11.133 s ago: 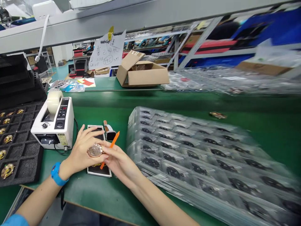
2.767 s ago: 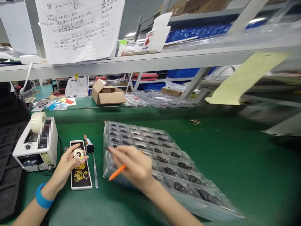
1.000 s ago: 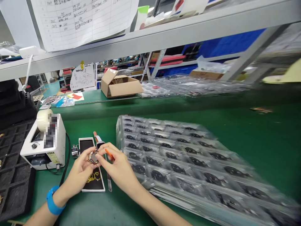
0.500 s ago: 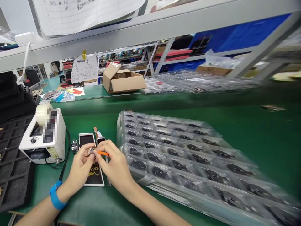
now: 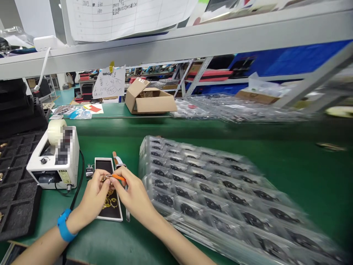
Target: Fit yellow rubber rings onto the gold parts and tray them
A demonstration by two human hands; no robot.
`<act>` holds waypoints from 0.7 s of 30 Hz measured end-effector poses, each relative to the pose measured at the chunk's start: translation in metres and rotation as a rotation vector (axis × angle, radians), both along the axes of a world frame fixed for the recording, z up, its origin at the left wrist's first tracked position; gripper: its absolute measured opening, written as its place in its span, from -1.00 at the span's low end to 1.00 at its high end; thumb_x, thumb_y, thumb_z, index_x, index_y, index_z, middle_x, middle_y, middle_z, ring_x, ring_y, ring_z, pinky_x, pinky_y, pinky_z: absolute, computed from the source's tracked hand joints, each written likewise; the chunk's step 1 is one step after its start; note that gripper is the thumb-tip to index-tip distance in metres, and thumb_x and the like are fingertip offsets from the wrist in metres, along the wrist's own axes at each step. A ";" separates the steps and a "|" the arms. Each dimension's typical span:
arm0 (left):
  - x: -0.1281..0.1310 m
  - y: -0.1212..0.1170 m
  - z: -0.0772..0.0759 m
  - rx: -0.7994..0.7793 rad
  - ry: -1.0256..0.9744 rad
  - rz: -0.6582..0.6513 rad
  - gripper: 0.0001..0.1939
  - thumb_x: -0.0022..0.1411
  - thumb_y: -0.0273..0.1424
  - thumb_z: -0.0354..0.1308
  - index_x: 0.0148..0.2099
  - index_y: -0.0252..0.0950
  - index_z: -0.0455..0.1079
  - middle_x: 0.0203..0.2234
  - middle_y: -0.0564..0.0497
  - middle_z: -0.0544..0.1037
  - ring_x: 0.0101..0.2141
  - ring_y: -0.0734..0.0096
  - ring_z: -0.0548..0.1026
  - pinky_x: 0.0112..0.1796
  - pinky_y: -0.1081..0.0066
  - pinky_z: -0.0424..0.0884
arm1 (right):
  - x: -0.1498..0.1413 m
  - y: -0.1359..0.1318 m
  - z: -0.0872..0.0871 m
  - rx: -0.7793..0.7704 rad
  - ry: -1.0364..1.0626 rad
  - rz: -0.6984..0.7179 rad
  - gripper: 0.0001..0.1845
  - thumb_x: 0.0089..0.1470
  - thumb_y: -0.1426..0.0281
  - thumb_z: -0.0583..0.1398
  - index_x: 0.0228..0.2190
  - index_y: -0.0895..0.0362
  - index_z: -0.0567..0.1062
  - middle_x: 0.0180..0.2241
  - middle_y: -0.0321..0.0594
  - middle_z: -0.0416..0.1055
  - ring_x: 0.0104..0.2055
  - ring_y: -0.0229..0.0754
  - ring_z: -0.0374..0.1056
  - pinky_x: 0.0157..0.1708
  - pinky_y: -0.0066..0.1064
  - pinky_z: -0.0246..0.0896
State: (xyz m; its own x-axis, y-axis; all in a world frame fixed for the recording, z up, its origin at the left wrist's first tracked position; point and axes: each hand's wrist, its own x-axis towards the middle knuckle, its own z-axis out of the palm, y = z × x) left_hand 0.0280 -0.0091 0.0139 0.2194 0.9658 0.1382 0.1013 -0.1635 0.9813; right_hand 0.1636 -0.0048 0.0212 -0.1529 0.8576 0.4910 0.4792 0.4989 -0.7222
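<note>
My left hand pinches a small round metal piece that looks like a watch case; fingers cover much of it. Closed round a thin orange stick-like tool, my right hand meets the left at the piece, its fingertips against it. Below both hands lies a white-rimmed tray with a dark lining, holding several yellow rings. A watch with a brown strap end lies just beyond the right hand, partly hidden by it. A small metal tally counter stands left of the tray.
On the left stand a white tape dispenser with a black cable and a black compartment tray. Stacked clear plastic trays with black parts fill the right. An open cardboard box sits behind, under a grey shelf beam.
The view has shifted a little, so the bench things sit slightly further right. Both hands stay together; the held piece has tilted and its grey face shows less.
</note>
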 end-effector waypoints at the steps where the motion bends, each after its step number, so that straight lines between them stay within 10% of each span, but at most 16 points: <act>1: -0.002 0.001 0.002 0.020 0.081 -0.001 -0.82 0.28 -0.26 -0.01 -0.19 -0.27 0.25 -0.37 0.02 0.46 -0.37 0.40 0.43 -0.29 0.40 0.33 | 0.001 0.001 0.000 -0.030 -0.030 0.010 -0.85 0.14 0.45 0.04 -0.48 0.10 0.28 -0.50 -0.31 0.32 -0.48 -0.26 0.25 -0.48 -0.44 0.14; 9: -0.012 0.009 0.024 0.195 0.409 0.003 -0.92 0.04 -0.50 0.10 -0.47 -0.29 0.37 -0.52 0.07 0.39 -0.39 0.37 0.34 -0.33 0.41 0.22 | 0.012 -0.001 0.013 0.060 -0.155 0.087 -0.95 0.09 0.46 0.11 -0.41 0.09 0.34 -0.42 -0.27 0.41 -0.41 -0.23 0.34 -0.44 -0.43 0.22; 16: -0.010 0.005 0.026 -0.109 0.001 0.029 -0.86 -0.03 -0.45 0.17 -0.49 -0.30 0.23 -0.64 0.15 0.38 -0.55 0.53 0.34 -0.47 0.51 0.23 | 0.011 -0.019 0.003 0.733 -0.214 -0.184 -0.78 0.03 0.53 0.19 -0.25 0.04 0.44 -0.33 -0.16 0.44 -0.47 -0.25 0.32 -0.51 -0.43 0.21; 21: -0.006 -0.001 0.023 -0.244 -0.233 -0.060 -0.71 0.01 -0.28 0.28 -0.27 -0.32 0.33 -0.59 0.09 0.49 -0.54 0.47 0.48 -0.49 0.51 0.36 | 0.008 -0.012 -0.006 0.712 -0.291 -0.234 -0.80 0.08 0.52 0.17 -0.24 0.05 0.48 -0.29 -0.14 0.52 -0.44 -0.22 0.37 -0.46 -0.40 0.23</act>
State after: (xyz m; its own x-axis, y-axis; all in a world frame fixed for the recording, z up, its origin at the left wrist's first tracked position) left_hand 0.0218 -0.0099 0.0367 0.2663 0.9630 -0.0417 -0.1331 0.0796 0.9879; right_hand 0.1718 -0.0170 0.0155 -0.2134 0.3792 0.9003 0.7483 0.6559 -0.0989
